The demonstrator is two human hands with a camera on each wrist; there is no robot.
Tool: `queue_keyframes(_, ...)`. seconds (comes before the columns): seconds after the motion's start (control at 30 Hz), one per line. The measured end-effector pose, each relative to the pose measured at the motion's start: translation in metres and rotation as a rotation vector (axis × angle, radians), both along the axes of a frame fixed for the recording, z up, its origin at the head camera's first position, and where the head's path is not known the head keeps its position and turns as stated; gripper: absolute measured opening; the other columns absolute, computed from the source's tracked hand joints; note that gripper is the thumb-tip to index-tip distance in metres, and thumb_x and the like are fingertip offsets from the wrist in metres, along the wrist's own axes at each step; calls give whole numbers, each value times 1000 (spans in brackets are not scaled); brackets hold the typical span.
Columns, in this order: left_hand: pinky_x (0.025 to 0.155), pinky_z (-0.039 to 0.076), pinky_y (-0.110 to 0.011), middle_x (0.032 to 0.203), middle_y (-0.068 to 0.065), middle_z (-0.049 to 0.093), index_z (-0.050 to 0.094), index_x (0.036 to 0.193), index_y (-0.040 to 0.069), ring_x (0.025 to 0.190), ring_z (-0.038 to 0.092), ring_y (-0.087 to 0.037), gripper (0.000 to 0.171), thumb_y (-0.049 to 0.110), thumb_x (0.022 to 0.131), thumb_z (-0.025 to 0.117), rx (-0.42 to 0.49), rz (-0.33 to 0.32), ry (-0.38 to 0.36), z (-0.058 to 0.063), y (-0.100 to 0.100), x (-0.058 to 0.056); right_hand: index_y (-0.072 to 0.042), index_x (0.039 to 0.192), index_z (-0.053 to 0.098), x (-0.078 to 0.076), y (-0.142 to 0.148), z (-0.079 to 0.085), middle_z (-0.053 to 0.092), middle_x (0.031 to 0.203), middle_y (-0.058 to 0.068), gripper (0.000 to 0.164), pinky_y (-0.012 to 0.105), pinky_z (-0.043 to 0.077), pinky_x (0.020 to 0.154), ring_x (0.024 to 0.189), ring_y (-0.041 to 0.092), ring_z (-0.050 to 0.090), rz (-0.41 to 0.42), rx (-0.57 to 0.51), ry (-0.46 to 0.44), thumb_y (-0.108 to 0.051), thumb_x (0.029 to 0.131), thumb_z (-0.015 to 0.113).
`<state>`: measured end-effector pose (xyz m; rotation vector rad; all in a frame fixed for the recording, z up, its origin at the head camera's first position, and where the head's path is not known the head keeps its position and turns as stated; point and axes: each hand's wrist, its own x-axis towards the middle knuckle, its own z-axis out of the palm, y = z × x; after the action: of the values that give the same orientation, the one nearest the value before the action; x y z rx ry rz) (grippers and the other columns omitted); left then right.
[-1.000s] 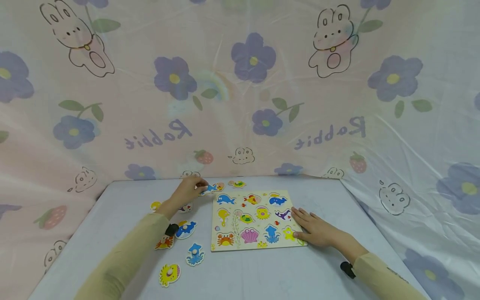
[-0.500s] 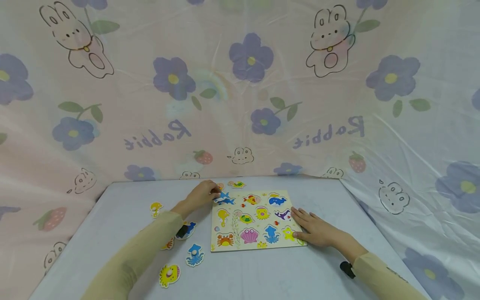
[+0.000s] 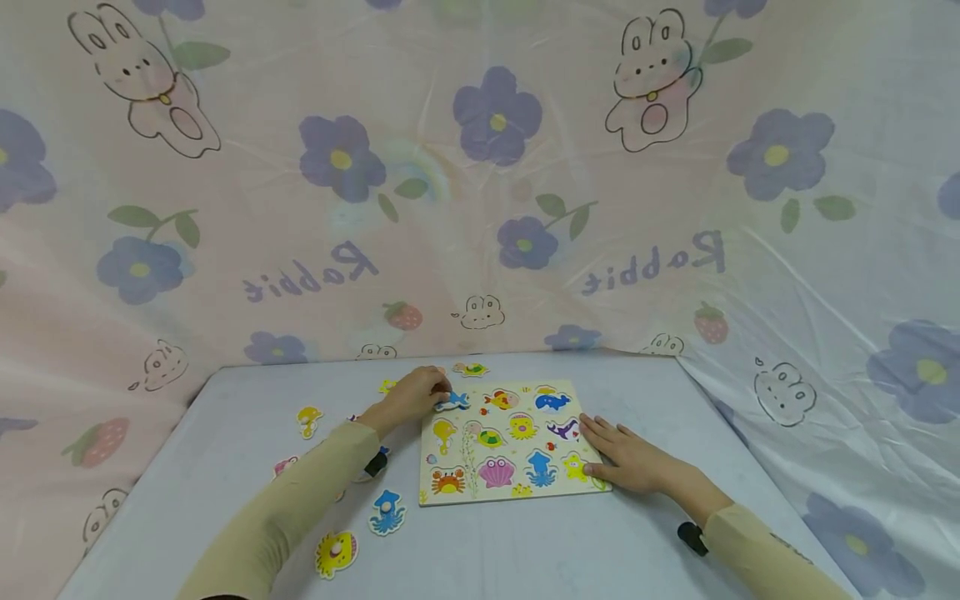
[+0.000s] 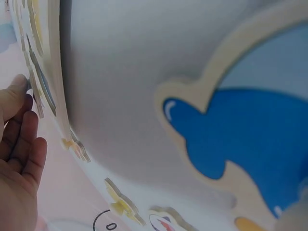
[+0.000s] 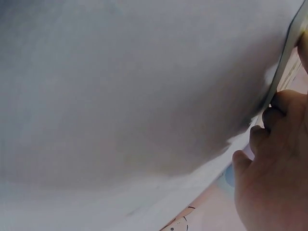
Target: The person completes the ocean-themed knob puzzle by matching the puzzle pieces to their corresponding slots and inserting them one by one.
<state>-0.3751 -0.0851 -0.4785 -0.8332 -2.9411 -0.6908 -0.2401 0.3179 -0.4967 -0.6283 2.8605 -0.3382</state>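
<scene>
A pale wooden peg puzzle board (image 3: 480,492) with sea-animal pictures lies on the white table. My left hand (image 3: 411,400) is over its top left corner and pinches a blue dolphin puzzle piece (image 3: 454,403), which is at the blue dolphin picture. In the left wrist view, thumb and fingers of the left hand (image 4: 19,139) meet at the piece's knob; whether it sits flat in the recess cannot be told. My right hand (image 3: 630,457) rests with straight fingers on the board's right edge. In the right wrist view, the right hand (image 5: 274,163) touches that edge (image 5: 284,62).
Left of the board lie a squid piece (image 3: 387,512), a yellow octopus piece (image 3: 335,554) and a seahorse piece (image 3: 308,422). A turtle piece (image 3: 471,369) lies behind the board. A whale piece (image 4: 250,130) is largest in the left wrist view. The left sleeve covers other pieces.
My left hand has carried the blue dolphin piece rightward from the table behind the left pieces onto the board's top left corner. My right hand has stayed on the board's edge.
</scene>
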Motion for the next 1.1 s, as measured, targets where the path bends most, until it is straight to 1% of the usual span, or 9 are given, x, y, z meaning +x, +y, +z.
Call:
queue_keyframes(0.13,93,51,-35,102,2,67,75,107,11,95,59,-14,11,17,98,73,-17,3,7,-1,0,-1,-6,163,29,0,0,1,21,172,12,86,65,17,123,157,41,18,2,-1,-3,-61,102,54)
queue_keyframes(0.3,94,52,-36,102,1,68,76,106,10,96,60,-16,10,15,98,74,-11,-16,25,-2,-1,0,-7,164,28,0,-1,2,20,172,11,86,64,16,123,157,40,17,-6,2,-10,-60,102,55)
queue_keyframes(0.47,95,52,-37,102,0,68,75,106,9,97,61,-17,10,15,99,73,-20,-26,30,-1,-1,0,-5,163,28,1,-2,2,22,171,13,86,65,17,122,157,41,18,1,-5,-3,-59,102,55)
queue_keyframes(0.7,91,52,-37,99,2,66,75,105,9,92,57,-16,9,14,99,72,-23,-25,22,-1,0,0,-4,163,29,2,-1,3,23,171,15,86,67,18,121,156,43,20,15,-25,4,-58,102,56)
queue_keyframes(0.93,89,51,-35,97,4,62,77,105,10,90,57,-14,9,16,100,72,-40,-26,33,-7,-1,-3,-6,164,27,1,-1,4,22,171,13,87,66,17,122,156,42,19,-1,-20,-8,-59,102,56)
queue_keyframes(1.1,89,51,-34,96,5,61,77,104,10,90,56,-14,9,16,100,72,-44,-21,31,-8,0,-4,-6,164,27,1,0,3,22,171,14,87,67,17,121,156,42,20,2,-26,-10,-59,102,56)
